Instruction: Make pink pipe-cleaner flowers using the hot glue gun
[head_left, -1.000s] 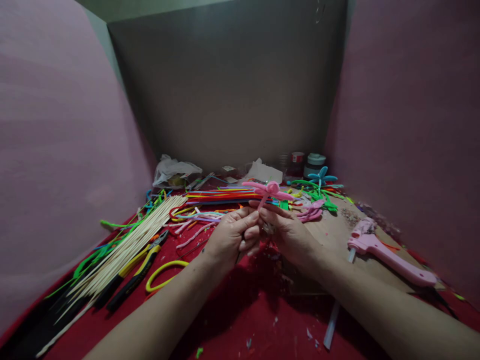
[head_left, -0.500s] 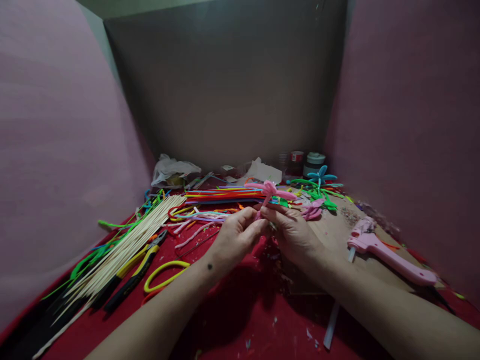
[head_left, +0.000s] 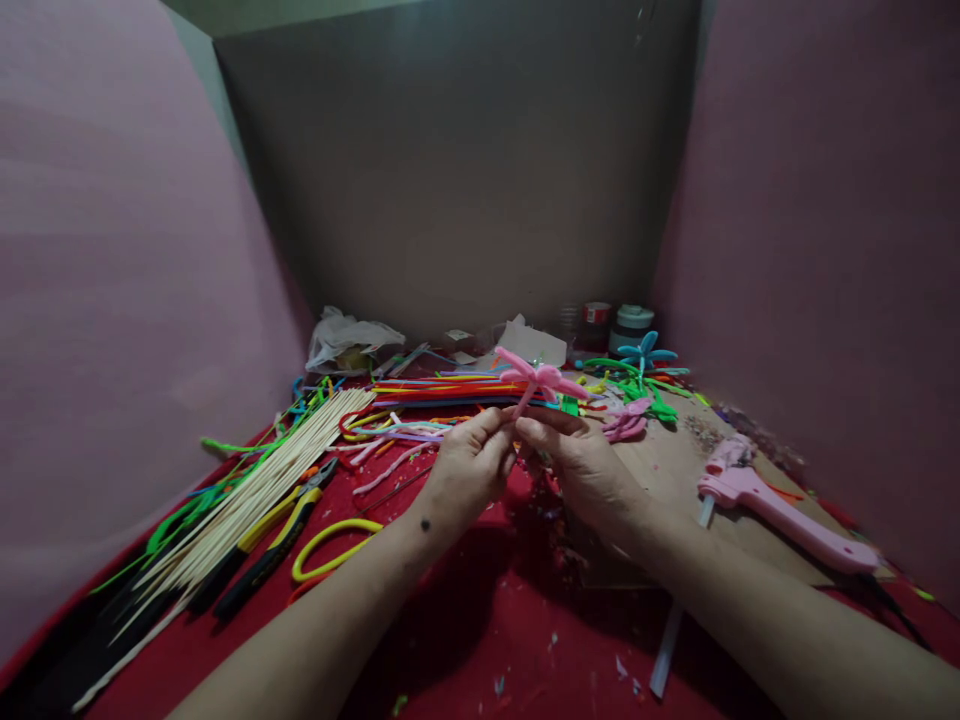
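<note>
A pink pipe-cleaner flower (head_left: pixel 537 377) stands upright on a thin stem between my two hands. My left hand (head_left: pixel 466 470) pinches the stem from the left with thumb and fingers closed. From the right, my right hand (head_left: pixel 581 460) also grips the stem just below the petals, fingers pressed together. Both hands hover over the red table cover (head_left: pixel 480 620) near the middle. The lower stem is hidden by my fingers.
Straight coloured pipe cleaners (head_left: pixel 450 390) lie behind my hands. A bundle of bamboo skewers (head_left: pixel 247 495), yellow-handled pliers (head_left: pixel 270 540) and a yellow loop (head_left: pixel 330 545) lie left. A pink glue gun (head_left: pixel 772 510) rests right on cardboard. A blue flower (head_left: pixel 645 353) and jars (head_left: pixel 630 322) stand at the back.
My hands have shifted slightly on the stem and the pink flower has turned a little, its petals now angled more upward. Everything on the table stays put.
</note>
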